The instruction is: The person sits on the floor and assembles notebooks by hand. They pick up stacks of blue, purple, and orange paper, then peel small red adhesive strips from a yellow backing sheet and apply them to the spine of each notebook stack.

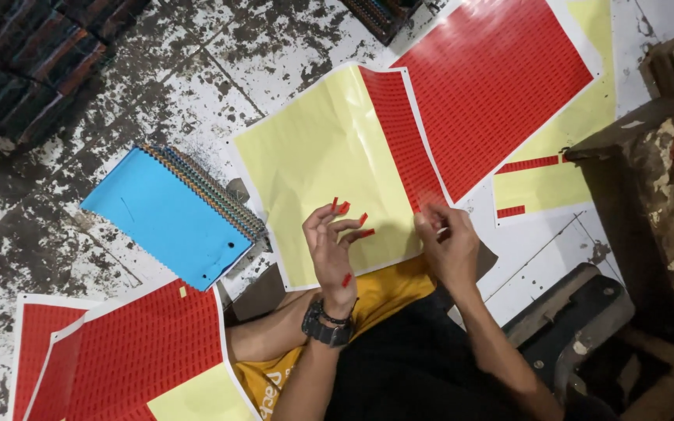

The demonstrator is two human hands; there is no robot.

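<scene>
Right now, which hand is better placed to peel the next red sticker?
Right, probably. The right hand is at the lower end of the red sticker strip; the left hand is held open with small red stickers on its fingertips.

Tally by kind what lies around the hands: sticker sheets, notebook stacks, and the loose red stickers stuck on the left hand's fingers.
Sticker sheets, red on yellow backing: 5, counting the one being peeled
Spiral notebook stack with blue cover: 1
Red stickers on the left hand: 5
Total: 11
The right hand pinches at the sheet's red strip.
</scene>
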